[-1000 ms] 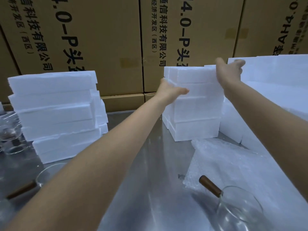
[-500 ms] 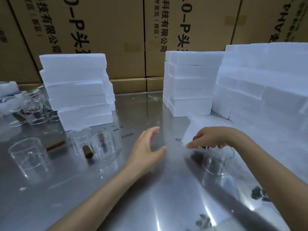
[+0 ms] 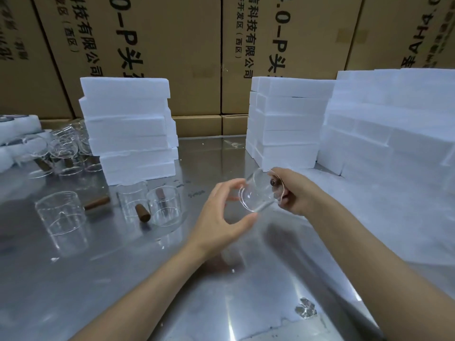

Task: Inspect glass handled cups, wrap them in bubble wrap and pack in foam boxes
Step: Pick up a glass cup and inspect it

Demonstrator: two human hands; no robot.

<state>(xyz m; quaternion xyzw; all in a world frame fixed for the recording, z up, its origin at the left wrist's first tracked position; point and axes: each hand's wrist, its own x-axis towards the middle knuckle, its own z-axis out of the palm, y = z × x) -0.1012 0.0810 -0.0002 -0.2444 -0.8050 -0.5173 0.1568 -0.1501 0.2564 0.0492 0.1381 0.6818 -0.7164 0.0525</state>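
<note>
Glass cup (image 3: 258, 193) up off the table (image 3: 123, 279), your right hand (image 3: 295, 193) gripping its handle, left hand (image 3: 221, 217) open at the rim: inspection only, wrapping and boxing to come. Further cups (image 3: 61, 217) wait unwrapped; foam boxes (image 3: 128, 124) stacked beyond.

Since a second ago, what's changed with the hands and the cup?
Both hands left the middle foam stack. The right hand gripped the glass cup by its handle and lifted it off the bubble wrap; the left hand now touches its rim. Foam stacks and other cups stayed put.
</note>
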